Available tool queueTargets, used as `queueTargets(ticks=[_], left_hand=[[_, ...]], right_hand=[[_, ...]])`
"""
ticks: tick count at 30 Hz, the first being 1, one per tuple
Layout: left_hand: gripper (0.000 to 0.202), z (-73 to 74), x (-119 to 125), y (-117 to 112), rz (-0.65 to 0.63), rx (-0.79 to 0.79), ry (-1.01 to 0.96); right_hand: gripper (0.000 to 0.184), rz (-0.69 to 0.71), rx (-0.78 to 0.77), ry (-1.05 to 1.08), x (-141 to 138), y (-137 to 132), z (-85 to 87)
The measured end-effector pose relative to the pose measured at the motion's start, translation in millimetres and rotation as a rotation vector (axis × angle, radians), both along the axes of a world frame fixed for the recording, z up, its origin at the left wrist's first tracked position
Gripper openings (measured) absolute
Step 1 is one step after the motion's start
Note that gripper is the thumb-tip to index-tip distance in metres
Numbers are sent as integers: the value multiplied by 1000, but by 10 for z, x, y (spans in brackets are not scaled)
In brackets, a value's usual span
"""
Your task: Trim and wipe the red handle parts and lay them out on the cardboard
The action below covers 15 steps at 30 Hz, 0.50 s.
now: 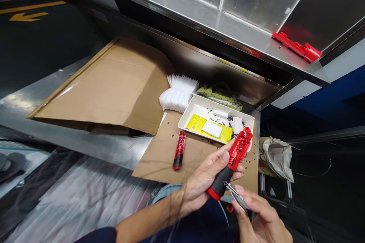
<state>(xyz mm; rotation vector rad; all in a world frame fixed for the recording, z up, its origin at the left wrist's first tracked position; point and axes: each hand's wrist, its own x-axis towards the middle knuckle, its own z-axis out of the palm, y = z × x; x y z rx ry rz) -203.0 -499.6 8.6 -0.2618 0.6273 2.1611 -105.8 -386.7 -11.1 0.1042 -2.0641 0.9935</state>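
Note:
My left hand (211, 169) is closed around a red and black plastic tool housing (236, 152), which tilts up to the right. Its open side, with moulded ribs and slots, faces me. Shiny metal tweezers (236, 197) are pinched in my right hand (261, 214), their tips at the black grip of the housing. Whether the tips hold anything is too small to tell. A second red and black housing (180, 150) lies on the cardboard sheet (159, 161) to the left.
A white tray (186, 113) holds yellow labels, a white pad and many small black pieces, some scattered on the cardboard. Behind stand stacked white sheets (179, 93) and a green pouch (219, 95). A large cardboard box (114, 87) sits left; a red housing (298, 47) rests on the shelf.

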Motion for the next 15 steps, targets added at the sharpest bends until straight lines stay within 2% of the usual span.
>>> queueTargets(ticks=[6,11,15], left_hand=[[58,17,-2,-3,4,28,13],[51,0,-17,9,16,20,-1],[55,9,-11,2,-2,22,1]], right_hand=[[23,40,-93,20,88,96,19],[24,40,-87,-19,84,71,22],[25,26,-44,5,46,27,0]])
